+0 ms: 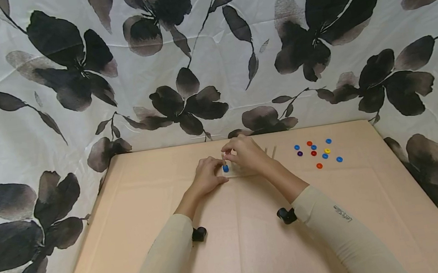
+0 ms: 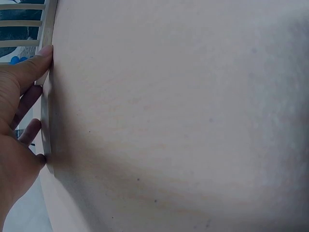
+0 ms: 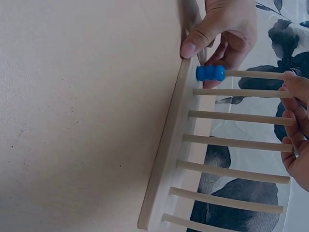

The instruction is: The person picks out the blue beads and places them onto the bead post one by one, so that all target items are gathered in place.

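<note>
A wooden rack with a long base and a row of upright pegs stands near the table's back edge. My left hand grips the base's left end, thumb along its front face. Several blue beads sit stacked at the bottom of the leftmost peg, close to the left fingers. My right hand comes over the rack and pinches at the top of that same peg. Its other fingers lie curled by the neighbouring peg tips. I cannot tell whether a bead is between the right fingertips.
Loose ring beads lie on the table to the right of the rack, among them a yellow bead, a red bead and a purple bead. A flower-patterned cloth hangs behind the table's back edge.
</note>
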A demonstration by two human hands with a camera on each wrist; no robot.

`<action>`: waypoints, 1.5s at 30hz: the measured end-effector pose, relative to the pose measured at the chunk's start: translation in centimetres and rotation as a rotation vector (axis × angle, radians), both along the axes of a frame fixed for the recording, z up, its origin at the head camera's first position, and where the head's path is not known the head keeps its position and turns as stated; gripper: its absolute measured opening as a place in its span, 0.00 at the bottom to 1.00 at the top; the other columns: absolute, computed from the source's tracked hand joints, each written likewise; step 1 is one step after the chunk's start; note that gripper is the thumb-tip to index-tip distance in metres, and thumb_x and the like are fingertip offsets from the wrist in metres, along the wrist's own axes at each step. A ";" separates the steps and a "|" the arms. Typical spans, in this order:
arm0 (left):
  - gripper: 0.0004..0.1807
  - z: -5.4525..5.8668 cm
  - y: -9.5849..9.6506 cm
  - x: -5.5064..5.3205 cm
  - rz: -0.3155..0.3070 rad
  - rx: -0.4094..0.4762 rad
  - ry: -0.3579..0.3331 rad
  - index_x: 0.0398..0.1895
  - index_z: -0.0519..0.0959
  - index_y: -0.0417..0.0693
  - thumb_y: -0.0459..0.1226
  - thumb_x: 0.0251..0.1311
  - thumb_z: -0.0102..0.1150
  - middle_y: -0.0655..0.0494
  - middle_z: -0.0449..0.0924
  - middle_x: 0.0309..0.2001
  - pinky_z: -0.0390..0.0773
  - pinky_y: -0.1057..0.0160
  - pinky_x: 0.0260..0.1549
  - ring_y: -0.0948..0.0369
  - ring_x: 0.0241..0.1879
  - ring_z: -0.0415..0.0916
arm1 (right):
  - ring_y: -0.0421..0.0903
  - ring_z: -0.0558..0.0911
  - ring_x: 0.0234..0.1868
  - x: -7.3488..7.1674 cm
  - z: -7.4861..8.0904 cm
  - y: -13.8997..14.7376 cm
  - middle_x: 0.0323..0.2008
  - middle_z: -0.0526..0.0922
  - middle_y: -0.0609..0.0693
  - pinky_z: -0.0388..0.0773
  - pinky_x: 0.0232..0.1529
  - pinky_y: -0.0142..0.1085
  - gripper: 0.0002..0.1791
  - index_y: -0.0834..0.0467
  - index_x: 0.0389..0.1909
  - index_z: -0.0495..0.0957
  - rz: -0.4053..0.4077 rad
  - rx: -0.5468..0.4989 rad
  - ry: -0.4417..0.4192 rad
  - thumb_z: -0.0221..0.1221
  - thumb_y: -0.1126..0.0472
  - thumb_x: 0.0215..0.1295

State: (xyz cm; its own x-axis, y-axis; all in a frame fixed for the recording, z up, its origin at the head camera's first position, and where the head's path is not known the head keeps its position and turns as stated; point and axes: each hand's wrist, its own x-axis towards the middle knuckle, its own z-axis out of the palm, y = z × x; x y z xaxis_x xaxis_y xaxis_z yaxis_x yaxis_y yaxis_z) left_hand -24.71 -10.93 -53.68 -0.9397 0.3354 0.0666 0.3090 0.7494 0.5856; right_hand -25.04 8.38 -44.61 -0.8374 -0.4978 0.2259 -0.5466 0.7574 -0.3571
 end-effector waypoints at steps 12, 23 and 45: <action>0.29 0.1 0.2 0.1 0.011 0.002 -0.026 0.59 0.83 0.47 0.42 0.52 0.80 0.51 0.80 0.57 0.64 0.48 0.69 0.48 0.67 0.65 | 0.49 0.82 0.48 1.2 1.5 3.1 0.43 0.88 0.49 0.81 0.51 0.43 0.14 0.55 0.51 0.87 -0.039 -0.196 -0.010 0.69 0.57 0.68; 0.29 0.0 0.1 0.3 0.015 0.015 -0.024 0.59 0.83 0.46 0.41 0.52 0.80 0.50 0.80 0.57 0.64 0.48 0.69 0.48 0.66 0.65 | 0.48 0.81 0.46 3.5 1.8 8.1 0.43 0.87 0.50 0.81 0.43 0.43 0.14 0.56 0.51 0.87 -0.079 -0.328 0.099 0.71 0.61 0.64; 0.28 0.1 0.1 0.6 0.010 0.008 -0.021 0.57 0.83 0.47 0.41 0.52 0.80 0.50 0.80 0.56 0.64 0.49 0.70 0.46 0.68 0.65 | 0.58 0.78 0.54 6.1 -2.3 20.4 0.58 0.76 0.61 0.76 0.51 0.51 0.31 0.64 0.63 0.72 -0.338 -0.352 0.095 0.73 0.64 0.61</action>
